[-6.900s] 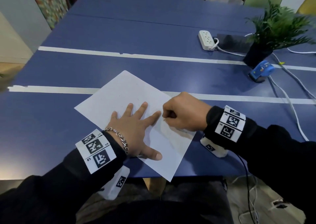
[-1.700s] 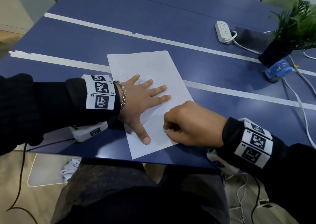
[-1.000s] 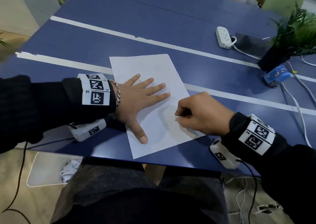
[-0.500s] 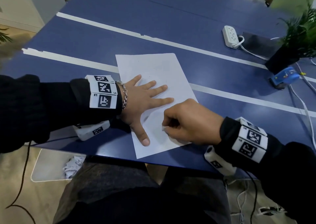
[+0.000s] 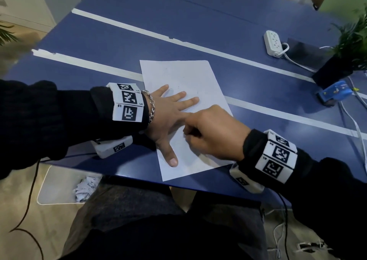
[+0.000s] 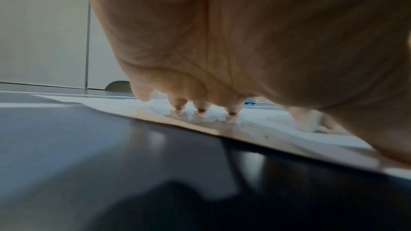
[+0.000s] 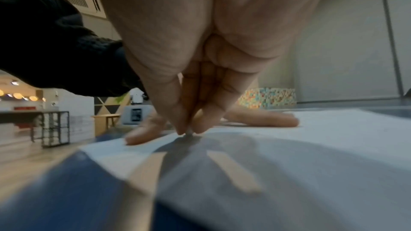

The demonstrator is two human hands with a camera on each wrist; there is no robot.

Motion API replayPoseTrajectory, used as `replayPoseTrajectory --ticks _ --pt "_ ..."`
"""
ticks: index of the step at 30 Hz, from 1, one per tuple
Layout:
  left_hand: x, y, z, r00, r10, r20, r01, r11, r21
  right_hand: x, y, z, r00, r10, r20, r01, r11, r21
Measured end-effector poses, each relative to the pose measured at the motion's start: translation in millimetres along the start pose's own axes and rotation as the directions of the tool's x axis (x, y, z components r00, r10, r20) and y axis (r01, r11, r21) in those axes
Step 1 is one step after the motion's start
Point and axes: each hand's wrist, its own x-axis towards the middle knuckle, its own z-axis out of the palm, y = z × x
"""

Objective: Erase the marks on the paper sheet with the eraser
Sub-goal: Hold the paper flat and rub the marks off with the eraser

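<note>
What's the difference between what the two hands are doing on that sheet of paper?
The left hand lies flat with fingers spread, pressing the paper sheet down; the right hand is curled, fingertips pinched together at the sheet. In the right wrist view those fingertips meet around something small, presumably the eraser, mostly hidden; the left hand holds nothing. The left wrist wears a chain bracelet; the right shows none. Both wear black sleeves with marker bands.

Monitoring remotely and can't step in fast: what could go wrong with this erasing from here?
The paper sheet overhangs the table edge near the person; rubbing there could crease or tear it. The right hand works close against the left hand pinning the sheet, so a knock might shift it. The eraser barely shows between fingertips and could slip.
</note>
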Motion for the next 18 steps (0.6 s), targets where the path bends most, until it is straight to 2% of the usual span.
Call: replayPoseTrajectory --ticks 2,4,8,9,11,14,15,18 --pt "-0.4 1.1 0.0 1.0 -0.001 0.005 0.001 1.0 0.003 -5.3 -12.7 2.6 0.996 -0.073 0.055 0.072 0.997 0.027" --pt "0.2 1.3 0.0 1.0 -0.001 0.003 0.001 1.0 0.007 -7.2 -11.1 -2.0 0.995 -0.059 0.084 0.056 0.997 0.045" --pt "0.2 1.0 -0.5 1.0 -0.008 0.002 0.008 1.0 0.016 -6.5 24.0 -14.1 0.985 0.162 -0.054 -0.164 0.986 -0.032" --pt "0.2 0.9 -0.5 1.0 -0.01 0.003 0.01 1.0 0.019 -9.4 24.8 -14.1 0.981 0.181 -0.075 -0.184 0.983 -0.029" --pt "0.1 0.3 -0.4 1.0 -0.01 0.006 0.01 1.0 0.01 -14.0 11.1 -9.1 0.992 0.114 -0.052 -0.115 0.993 -0.011" --pt "0.4 0.1 -0.3 1.0 -0.004 0.001 0.004 1.0 0.013 -18.5 -9.5 -3.0 0.998 0.005 0.055 -0.005 1.0 0.006" --pt "0.4 0.2 -0.5 1.0 -0.006 0.003 0.006 1.0 0.016 -16.4 -3.8 -4.6 0.998 0.028 0.055 -0.028 1.0 -0.002" --pt "0.3 0.5 -0.1 1.0 -0.011 0.01 0.01 1.0 0.011 -11.1 22.5 -12.5 0.982 0.177 -0.057 -0.178 0.984 -0.011"
